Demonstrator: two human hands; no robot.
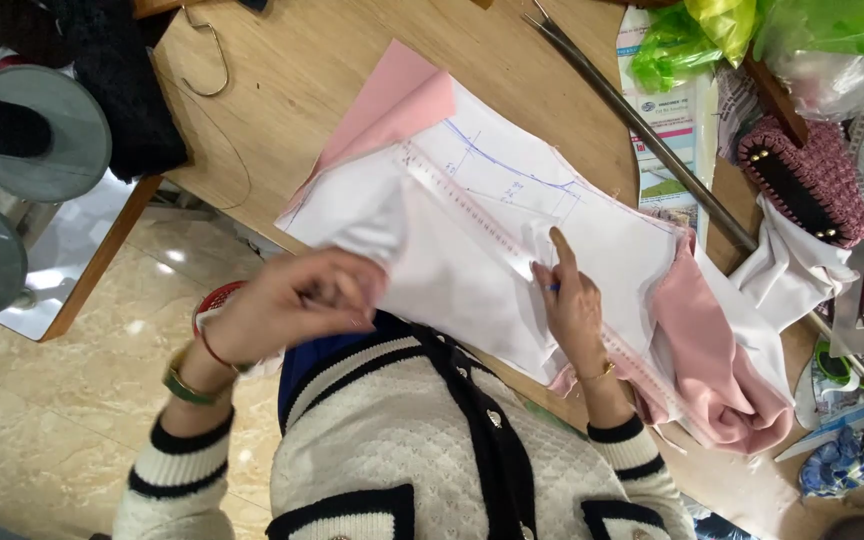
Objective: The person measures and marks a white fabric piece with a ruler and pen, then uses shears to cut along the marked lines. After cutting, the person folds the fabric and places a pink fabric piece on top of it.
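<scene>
- Presently, two hands work on one white paper pattern sheet [512, 230] lying on pink fabric [722, 370] on the wooden counter [322, 70].
- Left hand [292, 300]: fingers bent, pinching the near left edge of the sheet and lifting it slightly.
- Right hand [572, 300]: pressed down on one clear ruler [472, 210] that runs diagonally across the sheet, forefinger stretched along it; a blue pen tip shows beside the fingers, grip on it not clear.
- One long metal rod [652, 140] lies across the counter, right of the sheet.
- One wire hook [214, 55] lies at the far left.
- One pink knitted bag [832, 170] sits at the right edge, well apart from the hands.
</scene>
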